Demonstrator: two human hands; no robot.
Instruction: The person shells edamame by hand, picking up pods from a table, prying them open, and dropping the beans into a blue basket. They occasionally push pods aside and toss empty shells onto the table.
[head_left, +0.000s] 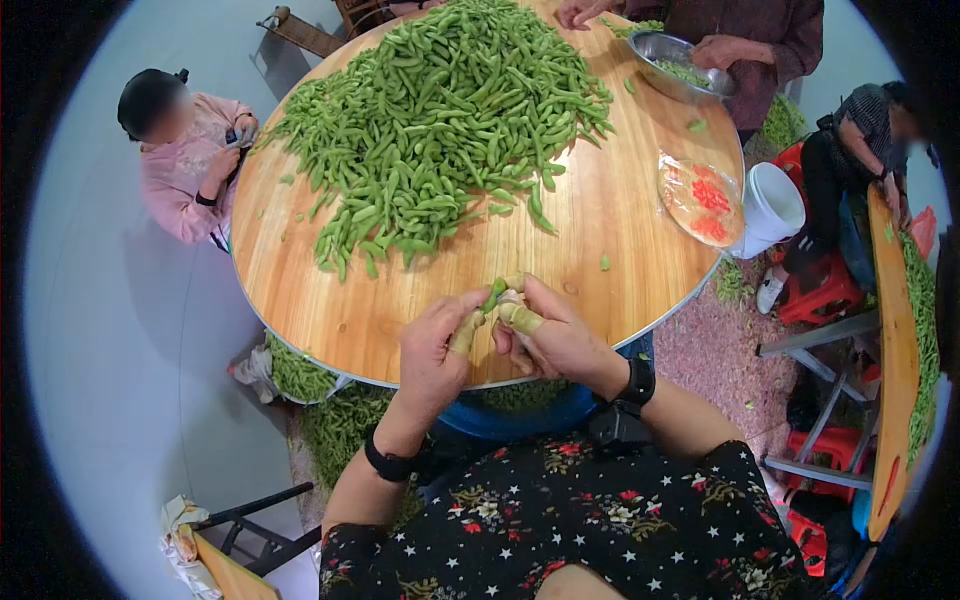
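Note:
Between my two hands, near the front edge of the round wooden table (640,240), is a green edamame pod (494,293). My left hand (437,338) pinches it from the left with thumb and forefinger. From the right, my right hand (556,330) has its fingertips closed on the same pod. Pale yellowish wraps cover the thumbs and some fingertips. A large heap of edamame pods (440,120) lies just beyond my hands, with a few strays at its near side.
A person in pink (195,165) sits at the left. Across the table another person's hand (715,52) is at a metal bowl (680,68). At the right are a plastic-wrapped round board (690,195), a white bucket (770,210) and a second table (888,380). Below is a blue tub (510,420).

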